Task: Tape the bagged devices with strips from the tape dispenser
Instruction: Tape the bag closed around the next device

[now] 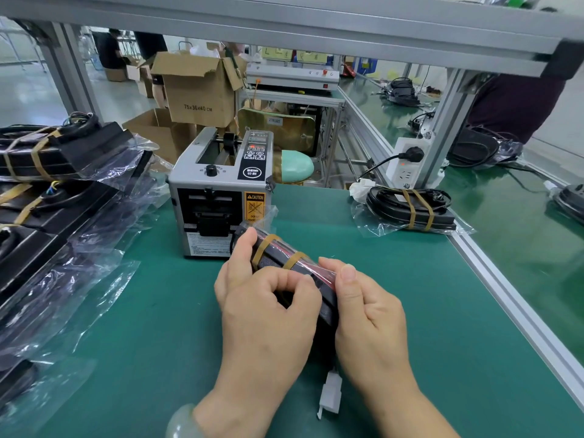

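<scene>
Both hands hold one bagged device (279, 252) up over the middle of the bench (448, 317), just in front of the tape dispenser (218, 191). Its long axis runs slantwise, the far end pointing at the dispenser's front, the near end toward the person, where a white plug (330, 395) hangs. Two tan tape strips (264, 246) cross it. The left hand (268, 314) grips its left side with curled fingers; the right hand (369, 317) pinches the right side, thumb on top. A taped device (410, 210) lies by the bench's far right edge
</scene>
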{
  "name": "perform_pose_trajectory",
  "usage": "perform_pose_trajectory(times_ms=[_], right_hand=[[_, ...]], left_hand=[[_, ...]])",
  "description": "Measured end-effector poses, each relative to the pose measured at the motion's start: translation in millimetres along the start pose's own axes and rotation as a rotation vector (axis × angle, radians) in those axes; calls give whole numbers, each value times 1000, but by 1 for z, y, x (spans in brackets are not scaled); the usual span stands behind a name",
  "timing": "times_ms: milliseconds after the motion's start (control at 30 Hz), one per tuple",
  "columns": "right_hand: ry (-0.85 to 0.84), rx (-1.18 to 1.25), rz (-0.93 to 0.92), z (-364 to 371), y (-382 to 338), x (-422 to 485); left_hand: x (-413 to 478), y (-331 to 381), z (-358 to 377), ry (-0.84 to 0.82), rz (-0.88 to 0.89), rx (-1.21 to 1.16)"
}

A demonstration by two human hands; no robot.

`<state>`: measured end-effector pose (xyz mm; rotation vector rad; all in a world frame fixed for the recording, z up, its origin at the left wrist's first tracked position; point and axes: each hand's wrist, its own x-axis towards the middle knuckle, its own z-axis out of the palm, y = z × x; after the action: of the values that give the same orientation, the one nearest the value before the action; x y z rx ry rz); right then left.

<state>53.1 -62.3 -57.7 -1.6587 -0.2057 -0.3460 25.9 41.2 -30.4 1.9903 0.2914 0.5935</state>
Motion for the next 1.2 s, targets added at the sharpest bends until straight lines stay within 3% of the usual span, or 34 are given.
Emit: perform_pose_trajectory(times_ms=[567,1200], right_hand=[[10,8,-5,0,-1,0],[2,50,11,0,-1,-1]], left_hand=[[2,1,-1,-40,34,-49],[1,-2,4,32,52,-22]])
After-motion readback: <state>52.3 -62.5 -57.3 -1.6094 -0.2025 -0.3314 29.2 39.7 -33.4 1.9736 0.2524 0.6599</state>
